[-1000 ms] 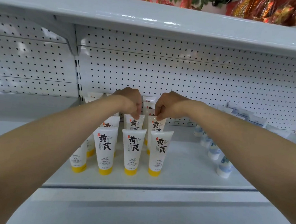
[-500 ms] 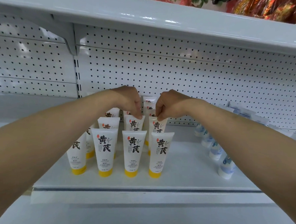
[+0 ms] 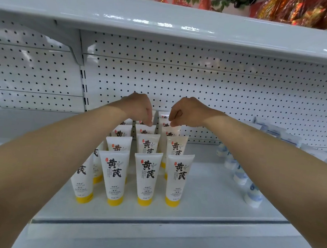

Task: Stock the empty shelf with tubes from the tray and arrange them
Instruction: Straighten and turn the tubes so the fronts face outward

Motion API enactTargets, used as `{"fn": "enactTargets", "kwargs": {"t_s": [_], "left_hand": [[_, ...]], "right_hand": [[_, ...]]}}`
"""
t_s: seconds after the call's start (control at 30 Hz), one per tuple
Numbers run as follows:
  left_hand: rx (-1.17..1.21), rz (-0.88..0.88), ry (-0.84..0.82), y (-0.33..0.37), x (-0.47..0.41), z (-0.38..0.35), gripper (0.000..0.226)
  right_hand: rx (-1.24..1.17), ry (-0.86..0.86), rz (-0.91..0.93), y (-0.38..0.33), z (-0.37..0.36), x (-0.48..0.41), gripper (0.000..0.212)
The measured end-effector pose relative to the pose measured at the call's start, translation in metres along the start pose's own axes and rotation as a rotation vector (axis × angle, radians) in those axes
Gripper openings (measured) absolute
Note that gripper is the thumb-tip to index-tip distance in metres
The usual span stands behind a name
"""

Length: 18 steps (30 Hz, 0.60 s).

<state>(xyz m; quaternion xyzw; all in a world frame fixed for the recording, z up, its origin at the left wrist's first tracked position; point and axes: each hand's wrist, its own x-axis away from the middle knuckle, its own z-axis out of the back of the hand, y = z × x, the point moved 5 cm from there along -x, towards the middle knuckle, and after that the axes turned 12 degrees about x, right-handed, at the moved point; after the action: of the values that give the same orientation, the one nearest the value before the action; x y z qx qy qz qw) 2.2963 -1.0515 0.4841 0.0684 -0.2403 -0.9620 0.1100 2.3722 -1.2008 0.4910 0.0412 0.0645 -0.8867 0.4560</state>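
Tubes (image 3: 145, 173) stand cap-down in rows on the shelf (image 3: 201, 204), left of centre. Left hand (image 3: 138, 108), fingers curled, pinches the top of the mid tube (image 3: 145, 130); right hand (image 3: 188, 114) likewise pinches the right tube (image 3: 173, 132). Bottles (image 3: 240, 175) stand at right.
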Motion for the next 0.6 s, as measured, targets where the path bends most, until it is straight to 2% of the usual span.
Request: {"fn": "enactTargets", "kwargs": {"t_s": [0.17, 0.6], "left_hand": [[-0.064, -0.014, -0.023, -0.002, -0.008, -0.012, 0.019], [-0.065, -0.040, 0.008, -0.001, -0.016, -0.017, 0.020]], "right_hand": [[0.061, -0.070, -0.007, 0.005, -0.018, -0.016, 0.016], [0.081, -0.045, 0.000, 0.008, -0.021, -0.019, 0.013]]}}
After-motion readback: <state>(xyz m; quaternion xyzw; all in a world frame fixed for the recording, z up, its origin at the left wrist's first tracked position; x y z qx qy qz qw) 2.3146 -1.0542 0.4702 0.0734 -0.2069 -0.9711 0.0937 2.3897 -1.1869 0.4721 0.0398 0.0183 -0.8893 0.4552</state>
